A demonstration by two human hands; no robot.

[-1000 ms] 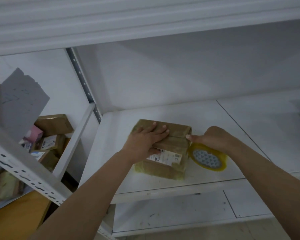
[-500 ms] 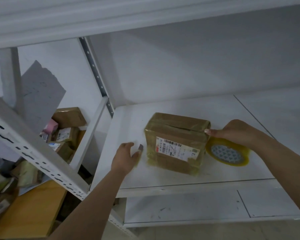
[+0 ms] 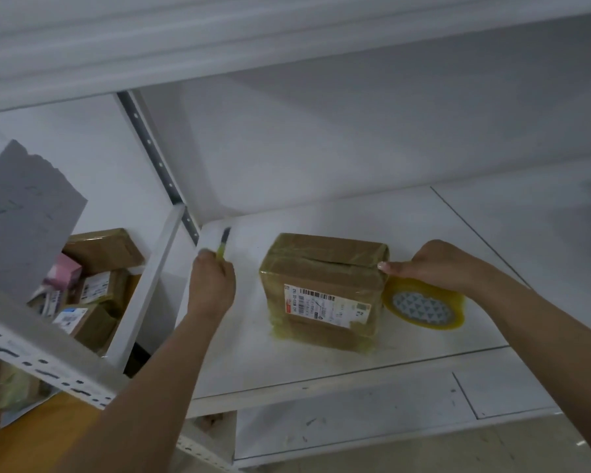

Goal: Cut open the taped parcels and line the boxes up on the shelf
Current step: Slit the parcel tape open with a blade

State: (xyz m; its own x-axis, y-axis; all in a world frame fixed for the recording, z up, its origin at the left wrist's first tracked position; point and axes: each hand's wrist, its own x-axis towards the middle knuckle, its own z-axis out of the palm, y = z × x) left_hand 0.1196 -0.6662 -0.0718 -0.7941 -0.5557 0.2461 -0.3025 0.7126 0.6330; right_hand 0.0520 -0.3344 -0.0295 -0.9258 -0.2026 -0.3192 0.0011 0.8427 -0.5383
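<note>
At about 9 o'clock, beyond a white perforated shelf upright, a heap of cardboard parcels is lying low on the far side, one small pink box sitting among them, and a grey torn sheet is hanging above at roughly 10 o'clock.

Nearer the centre, the left hand is curling tightly round a yellow-handled cutter, whose dark blade is pointing up toward 12 o'clock; the cutter is standing apart from the parcel, not touching it.

Just right of centre, the taped brown parcel is sitting on the white shelf board, a white barcode label facing the camera and glossy yellowish tape wrapping its edges; its top seam is looking still closed.

At about 3 o'clock, the right hand is resting its thumb tip against the parcel's upper right corner while its curled fingers are holding a roll of yellow tape, which is lying tilted just beside the parcel's right face, touching or nearly touching it.

A lower shelf board is showing at 6 o'clock.
</note>
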